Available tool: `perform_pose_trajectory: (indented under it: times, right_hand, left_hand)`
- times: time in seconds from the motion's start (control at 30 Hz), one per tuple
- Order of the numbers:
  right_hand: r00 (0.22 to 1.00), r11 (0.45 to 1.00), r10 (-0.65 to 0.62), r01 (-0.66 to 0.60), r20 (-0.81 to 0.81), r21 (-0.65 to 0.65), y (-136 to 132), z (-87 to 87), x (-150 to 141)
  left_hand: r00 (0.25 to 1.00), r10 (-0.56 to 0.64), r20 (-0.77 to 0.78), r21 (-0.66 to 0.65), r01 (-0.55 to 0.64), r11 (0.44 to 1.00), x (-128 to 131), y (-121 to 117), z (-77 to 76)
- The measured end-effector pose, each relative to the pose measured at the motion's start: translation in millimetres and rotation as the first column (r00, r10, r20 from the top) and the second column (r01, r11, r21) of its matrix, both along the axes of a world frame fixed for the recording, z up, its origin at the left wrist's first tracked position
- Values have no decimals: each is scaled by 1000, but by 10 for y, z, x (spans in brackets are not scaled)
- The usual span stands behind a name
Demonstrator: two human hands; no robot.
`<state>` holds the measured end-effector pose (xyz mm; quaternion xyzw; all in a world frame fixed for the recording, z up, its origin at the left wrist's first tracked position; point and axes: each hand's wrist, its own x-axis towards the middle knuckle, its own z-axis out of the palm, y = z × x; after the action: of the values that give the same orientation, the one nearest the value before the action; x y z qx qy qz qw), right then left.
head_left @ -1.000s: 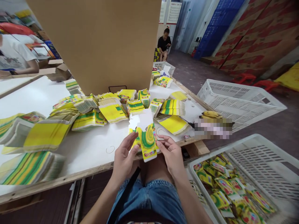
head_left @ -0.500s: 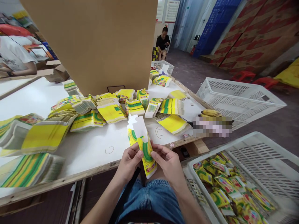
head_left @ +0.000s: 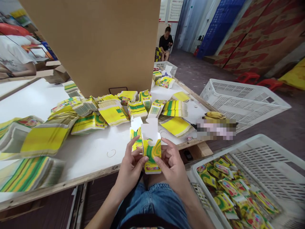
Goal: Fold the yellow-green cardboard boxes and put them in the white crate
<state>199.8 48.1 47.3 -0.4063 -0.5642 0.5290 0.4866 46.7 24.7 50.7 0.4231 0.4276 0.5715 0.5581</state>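
Over my lap, at the table's front edge, I hold a small yellow and green carton (head_left: 152, 152) with its white top flaps standing up. My left hand (head_left: 132, 162) grips its left side, thumb on the front face. On the opposite side my right hand (head_left: 170, 162) pinches it, the thumb near the lower front. Just behind the held carton, more yellow cartons (head_left: 135, 133) with white flaps lie at the table edge, partly hidden by it. Stacks of flat yellow cartons (head_left: 113, 112) spread across the white table (head_left: 95, 148) beyond my hands.
At my right stands a white crate (head_left: 259, 148) holding many yellow packets (head_left: 234, 187). Another white crate (head_left: 247, 98) is behind it. Bananas (head_left: 215, 115) lie on the table's right edge. A tall cardboard sheet (head_left: 95, 47) rises at the back. One person (head_left: 165, 43) sits far off; another (head_left: 17, 55) is at left.
The carton has turned from tilted to upright, its front now facing me. It looks wider and opened out, its flaps spread. Both hands keep hold of it.
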Motion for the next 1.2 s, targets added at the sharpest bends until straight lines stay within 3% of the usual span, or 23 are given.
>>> perform_pose_trajectory:
  times: [0.17,0.37,0.53,0.73,0.93,1.1,1.2]
  right_hand:
    - [984,984,176,-175,-39,17,46,126,138]
    - [959,965,239,-253,152,76,100,224,239]
    - [972,972,151,-179,180,154,101,224,225]
    - [998,997,56,-57,25,59,109,145,184]
    - [967,952,39,-113,252,283,150,230,306]
    - [913,993,69,-103,403,65,109,307,291]
    - [892,997,24,-54,452,53,102,293,231]
  left_hand:
    - [973,-216,81,19,215,976,-101,-37,77]
    - [925,-361,116,-16,365,931,-153,-61,73]
    - [930,-353,104,-30,358,933,-107,-51,61]
    - [946,-305,111,-19,309,951,-67,-58,84]
    - [971,-237,-2,-76,237,969,-81,-38,21]
    - [978,-196,-67,-67,192,979,-19,-34,32]
    - [969,-245,-27,-69,242,968,11,-34,60]
